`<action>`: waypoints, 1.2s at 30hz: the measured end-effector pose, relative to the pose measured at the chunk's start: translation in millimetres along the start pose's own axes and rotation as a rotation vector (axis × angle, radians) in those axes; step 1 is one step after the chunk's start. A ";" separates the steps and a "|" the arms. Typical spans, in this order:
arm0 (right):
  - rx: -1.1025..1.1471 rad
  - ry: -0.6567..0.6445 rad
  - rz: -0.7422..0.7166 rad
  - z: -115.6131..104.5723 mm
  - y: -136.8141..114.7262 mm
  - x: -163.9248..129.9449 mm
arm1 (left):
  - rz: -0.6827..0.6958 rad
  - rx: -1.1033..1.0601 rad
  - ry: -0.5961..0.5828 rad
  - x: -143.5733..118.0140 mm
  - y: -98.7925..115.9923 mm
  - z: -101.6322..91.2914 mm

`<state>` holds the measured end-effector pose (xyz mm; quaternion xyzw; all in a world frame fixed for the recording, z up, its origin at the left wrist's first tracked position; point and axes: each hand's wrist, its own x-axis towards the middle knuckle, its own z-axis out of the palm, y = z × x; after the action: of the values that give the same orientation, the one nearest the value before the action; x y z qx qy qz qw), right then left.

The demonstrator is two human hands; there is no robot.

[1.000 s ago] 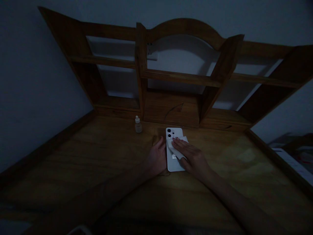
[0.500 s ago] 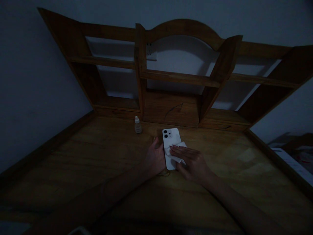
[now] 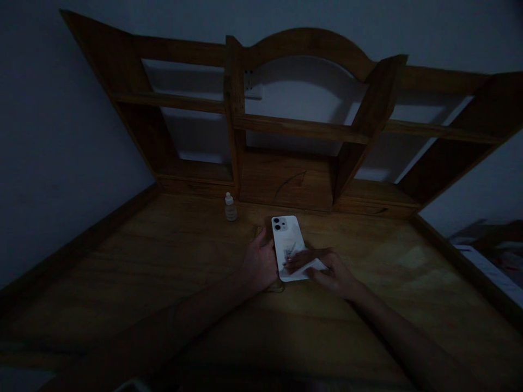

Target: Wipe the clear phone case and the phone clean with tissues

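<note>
A white smartphone (image 3: pixel 289 234) lies back side up on the wooden desk, its camera lenses at the far left corner. My left hand (image 3: pixel 260 264) grips the phone's left edge, thumb pointing away from me; its other fingers are partly hidden. Across the lower half of the phone's back, my right hand (image 3: pixel 327 269) presses a white wipe (image 3: pixel 304 270) under its fingers, fingertips close to a small dark printed patch. A thin cord (image 3: pixel 274 289) shows beside and below my left hand. Past the hands stands a small dropper bottle (image 3: pixel 230 209) with a white cap.
The room is dim. A wooden shelf unit (image 3: pixel 300 128) rises along the back of the desk (image 3: pixel 196 245), with a wall socket (image 3: pixel 252 90) behind it. Raised wooden edges run along both sides of the desk. Items including a white sheet (image 3: pixel 488 269) lie beyond the right edge.
My right hand and the wipe have slid down the phone toward me and slightly right, uncovering more of its back and the printed patch. My left hand stays at the phone's edge.
</note>
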<state>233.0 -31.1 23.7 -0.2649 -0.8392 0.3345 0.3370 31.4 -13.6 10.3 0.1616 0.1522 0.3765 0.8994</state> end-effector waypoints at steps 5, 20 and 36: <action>0.121 -0.094 0.021 -1.9 -6.1 0.7 | 0.017 0.060 0.005 -0.4 -0.3 -0.9; -0.063 -0.036 -0.022 -7.7 -19.8 -3.5 | 0.035 0.040 0.114 4.7 -3.1 -1.4; -0.186 0.256 -0.187 -21.2 0.1 -7.8 | -0.014 0.097 0.060 3.1 -6.0 2.9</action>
<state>253.8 -28.1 32.2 -0.2560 -0.8378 0.1865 0.4448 38.4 -15.8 10.0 0.1926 0.1983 0.3669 0.8883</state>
